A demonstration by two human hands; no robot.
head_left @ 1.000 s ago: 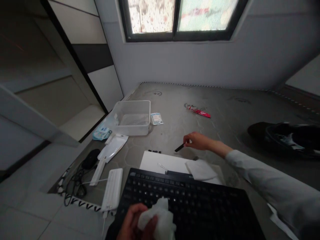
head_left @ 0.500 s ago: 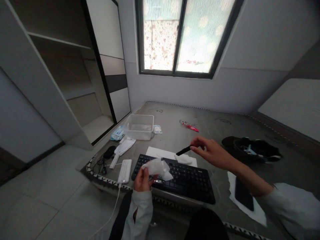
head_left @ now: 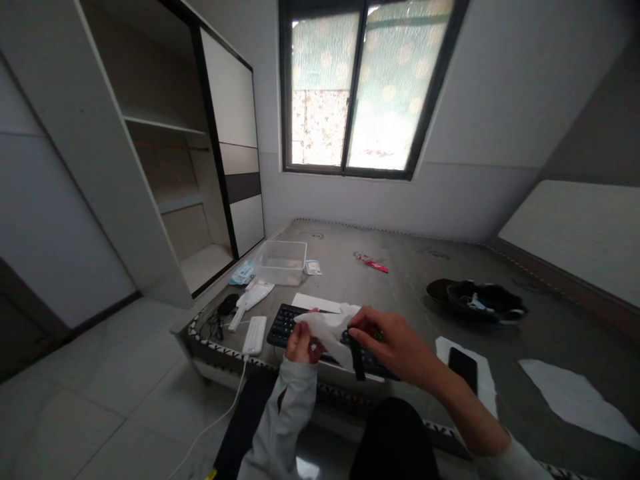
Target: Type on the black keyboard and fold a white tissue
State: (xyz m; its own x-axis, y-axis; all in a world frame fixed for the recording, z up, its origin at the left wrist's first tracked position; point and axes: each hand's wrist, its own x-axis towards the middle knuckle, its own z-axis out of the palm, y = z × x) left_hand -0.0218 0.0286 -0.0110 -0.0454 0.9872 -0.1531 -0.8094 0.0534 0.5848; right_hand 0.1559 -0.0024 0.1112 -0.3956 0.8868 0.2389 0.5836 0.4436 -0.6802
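Observation:
My left hand point(head_left: 300, 343) is closed on a crumpled white tissue point(head_left: 330, 333), held just above the black keyboard point(head_left: 284, 321). The fingers of my right hand point(head_left: 387, 340) pinch a slim black stick-like piece point(head_left: 357, 360), which points down in front of the keyboard. What exactly this piece is, I cannot make out. The stick's upper end is at the tissue's right edge; whether they touch is unclear. Both hands and the tissue hide much of the keyboard. Behind it lies a white sheet point(head_left: 315, 303).
A clear plastic box point(head_left: 281, 263) stands at the back left. Nearer are a white power bank point(head_left: 255, 335) with a cable and a black mouse point(head_left: 229, 304). To the right lie a phone point(head_left: 463, 368) on white paper and a black cap point(head_left: 483, 303). A red packet point(head_left: 373, 264) lies behind.
My right hand has brought the black stick down and left to the tissue, turning it from nearly level to upright. The tissue is more spread out. The camera view has shifted.

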